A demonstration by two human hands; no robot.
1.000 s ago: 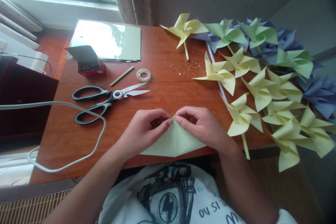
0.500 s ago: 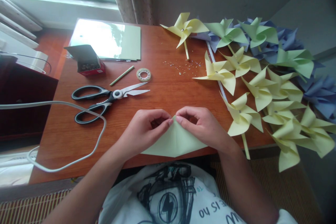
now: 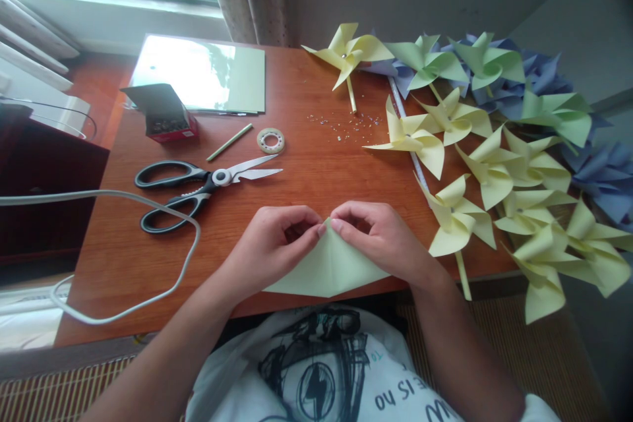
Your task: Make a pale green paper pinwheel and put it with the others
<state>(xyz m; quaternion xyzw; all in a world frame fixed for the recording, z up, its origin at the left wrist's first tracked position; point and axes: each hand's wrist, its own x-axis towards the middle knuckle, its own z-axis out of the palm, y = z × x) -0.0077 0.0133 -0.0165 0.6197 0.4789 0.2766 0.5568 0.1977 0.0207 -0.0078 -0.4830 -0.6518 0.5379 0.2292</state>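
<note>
A pale green sheet of paper, folded with a crease down its middle, lies at the table's front edge, its wide side towards me. At its far corner, my left hand pinches the paper between thumb and fingers. Right beside it, my right hand grips the same corner, the two thumbs nearly touching. Both hands are closed, and they cover parts of the paper's slanting sides. Left of my left hand lie large scissors with dark handles and parted blades.
Several yellow pinwheels, green pinwheels and blue pinwheels crowd the right side. A tape roll, a rolled paper stick, an open small box and a sheet stack lie at the left. A white cable loops nearby.
</note>
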